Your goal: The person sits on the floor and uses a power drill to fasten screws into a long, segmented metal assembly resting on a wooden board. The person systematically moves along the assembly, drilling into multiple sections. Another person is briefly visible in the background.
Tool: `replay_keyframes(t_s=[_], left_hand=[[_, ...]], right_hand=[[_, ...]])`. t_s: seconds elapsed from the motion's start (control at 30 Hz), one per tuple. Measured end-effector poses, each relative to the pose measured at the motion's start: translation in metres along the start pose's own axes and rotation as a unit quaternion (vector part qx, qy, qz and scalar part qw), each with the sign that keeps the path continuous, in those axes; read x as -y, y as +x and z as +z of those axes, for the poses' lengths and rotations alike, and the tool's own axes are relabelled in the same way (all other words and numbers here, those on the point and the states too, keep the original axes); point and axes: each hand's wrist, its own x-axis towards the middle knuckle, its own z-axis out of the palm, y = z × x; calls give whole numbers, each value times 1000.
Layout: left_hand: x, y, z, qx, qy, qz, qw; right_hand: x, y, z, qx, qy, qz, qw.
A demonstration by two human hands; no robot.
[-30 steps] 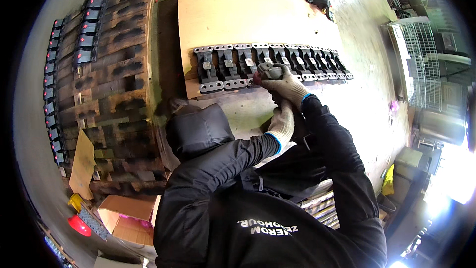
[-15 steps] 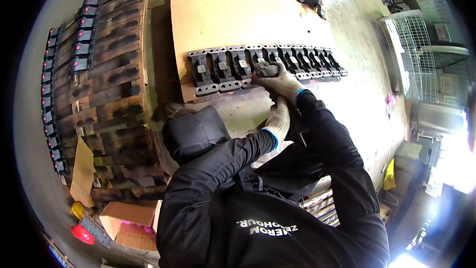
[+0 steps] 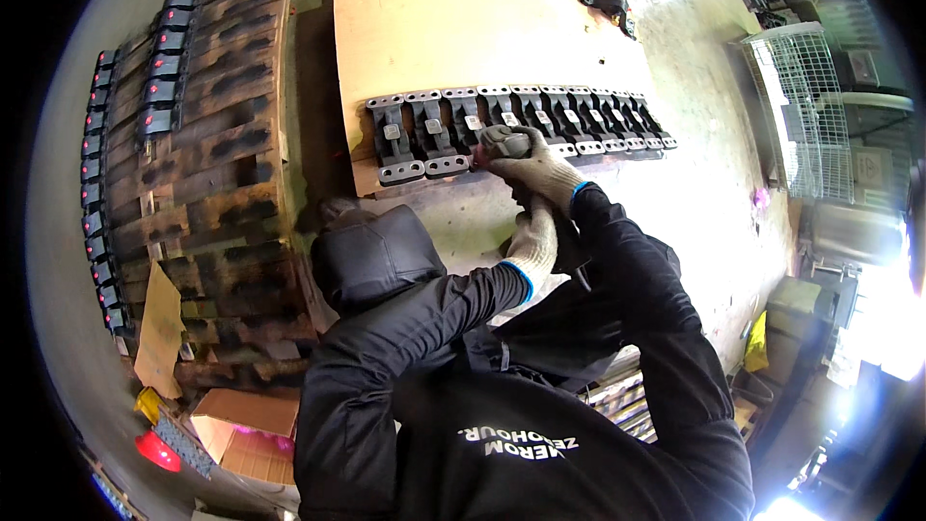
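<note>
A row of black metal brackets (image 3: 432,130), with grey drilled end plates and small bright square pads, lies across a tan board (image 3: 482,29). Over the near ends of the brackets left of the row's middle is a dark power tool with a rounded grey head (image 3: 504,142), which looks like an angle grinder. My right hand (image 3: 540,172), in a pale knit glove with a blue cuff, is closed round its head. Closer to me, my left hand (image 3: 533,243), gloved alike, is closed on its body. The tool's underside is hidden.
Another black bracket (image 3: 608,8) lies at the board's far right corner. To the left, a wooden pallet (image 3: 227,145) bears rows of black parts with red marks (image 3: 159,94). An open cardboard box (image 3: 246,425) stands near left. A wire mesh basket (image 3: 805,106) is at the right.
Both hands and the grinder have shifted slightly left and toward me. The pad of a bracket near the tool now shows more fully. The row of brackets has stayed put.
</note>
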Motion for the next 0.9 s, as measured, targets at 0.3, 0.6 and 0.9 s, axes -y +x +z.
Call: replay_keyframes(t_s=[0.3,0.6,0.9], left_hand=[[19,29,14,14,-8,-6,1000],[17,44,10,48,-4,-13,999],[-7,14,6,50,-8,25,998]], right_hand=[[-8,3,-15,-47,-75,-9,996],[-7,7,-22,-58,-68,24,996],[10,7,-15,-38,-101,27,994]])
